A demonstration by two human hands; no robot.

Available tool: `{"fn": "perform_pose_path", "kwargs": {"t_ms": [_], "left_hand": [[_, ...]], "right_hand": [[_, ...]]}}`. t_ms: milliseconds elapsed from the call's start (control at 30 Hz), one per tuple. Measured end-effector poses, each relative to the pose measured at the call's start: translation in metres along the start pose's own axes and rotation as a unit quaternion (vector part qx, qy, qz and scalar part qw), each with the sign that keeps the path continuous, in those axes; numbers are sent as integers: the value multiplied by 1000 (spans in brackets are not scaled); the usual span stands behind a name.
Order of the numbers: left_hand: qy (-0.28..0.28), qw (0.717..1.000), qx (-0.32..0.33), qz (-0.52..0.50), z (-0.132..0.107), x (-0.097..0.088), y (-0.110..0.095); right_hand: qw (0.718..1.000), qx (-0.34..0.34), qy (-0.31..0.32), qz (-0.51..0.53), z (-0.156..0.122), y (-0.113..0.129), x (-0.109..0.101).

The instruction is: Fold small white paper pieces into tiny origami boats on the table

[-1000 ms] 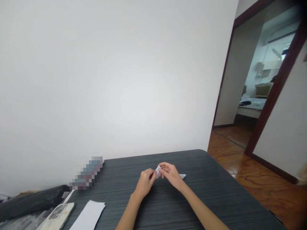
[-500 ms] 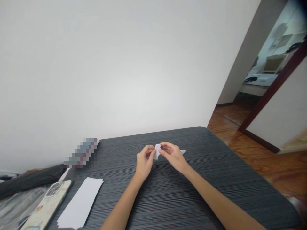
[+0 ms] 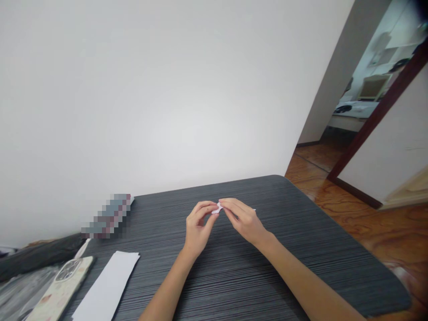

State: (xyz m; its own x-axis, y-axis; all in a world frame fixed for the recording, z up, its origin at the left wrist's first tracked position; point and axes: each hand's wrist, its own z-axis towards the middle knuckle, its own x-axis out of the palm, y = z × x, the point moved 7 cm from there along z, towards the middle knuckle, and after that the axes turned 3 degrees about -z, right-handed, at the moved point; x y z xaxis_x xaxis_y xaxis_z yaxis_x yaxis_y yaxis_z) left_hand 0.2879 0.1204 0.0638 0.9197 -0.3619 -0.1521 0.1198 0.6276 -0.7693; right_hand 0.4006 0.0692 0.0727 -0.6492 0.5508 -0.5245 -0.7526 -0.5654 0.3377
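Above the middle of the dark table [image 3: 160,267], a small folded piece of white paper [image 3: 217,208] is pinched between both hands. My left hand [image 3: 198,225] grips its left side with thumb and fingers. My right hand [image 3: 243,219] closes on its right side, fingertips almost meeting those of the left. Fingers cover much of the paper, so its full folded shape is hidden. A white pointed tip shows just beyond the right hand, mostly hidden; whether it belongs to the held paper I cannot tell.
A stack of white paper sheets [image 3: 107,285] lies at the table's left. Beside it is a phone in a patterned case [image 3: 60,290]. A blurred-out object [image 3: 112,216] sits at the back left corner. A white wall [image 3: 187,98] rises behind the table.
The paper has tilted from upright to flatter, and less of it shows between the fingers. My right hand has turned over it. The view has shifted slightly to the right.
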Motion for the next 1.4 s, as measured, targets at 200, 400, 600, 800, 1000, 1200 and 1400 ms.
{"fn": "perform_pose_path", "kwargs": {"t_ms": [200,400,600,800,1000,1200,1400], "left_hand": [[11,999,-10,-33,-1,2,0],[28,998,-26,-58,-1,4,3],[54,987,-88,-122,1,10,8],[55,975,-130,-173,1,10,12],[28,938,-226,-259,-4,13,23],[3,933,-247,-262,-5,9,28],[-29,969,-169,-175,-2,4,17]], "right_hand": [[1000,-10,-4,-5,3,3,-4],[1000,-23,-12,-13,4,4,-5],[999,-46,-8,-15,3,6,-4],[998,-52,11,-15,3,5,-2],[998,-59,25,-22,1,7,0],[998,-62,19,-12,2,9,0],[998,-57,13,-4,4,9,0]]}}
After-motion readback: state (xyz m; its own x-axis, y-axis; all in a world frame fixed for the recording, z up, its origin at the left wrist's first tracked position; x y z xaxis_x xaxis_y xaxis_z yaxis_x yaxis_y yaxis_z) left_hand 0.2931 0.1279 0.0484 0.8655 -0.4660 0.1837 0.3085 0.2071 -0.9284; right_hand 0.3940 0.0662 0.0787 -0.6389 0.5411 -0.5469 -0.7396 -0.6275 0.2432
